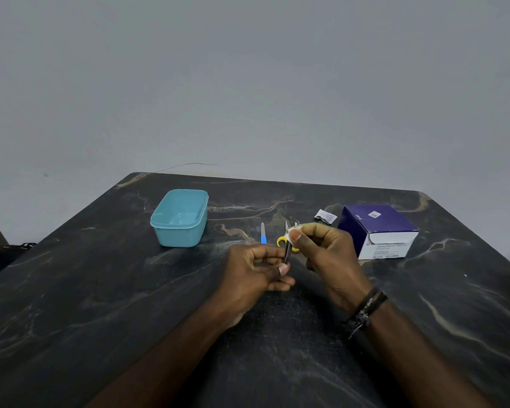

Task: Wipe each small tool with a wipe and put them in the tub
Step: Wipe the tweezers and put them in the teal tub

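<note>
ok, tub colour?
Light blue tub, seen in the head view, the only one.

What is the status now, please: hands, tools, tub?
Left hand grips tweezers; right hand pinches wipe at their tip. Tub empty. File and scissors wait on table. Nothing blocking.

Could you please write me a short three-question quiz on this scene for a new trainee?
1. True or false: the tub already holds a tool.
2. Which hand holds the wipe? A) left B) right
3. Which tool lies on the table between the tub and the hands?

Key:
1. False; it looks empty.
2. B; the right hand pinches it, while the left hand grips the tweezers.
3. The blue-handled nail file.
</note>
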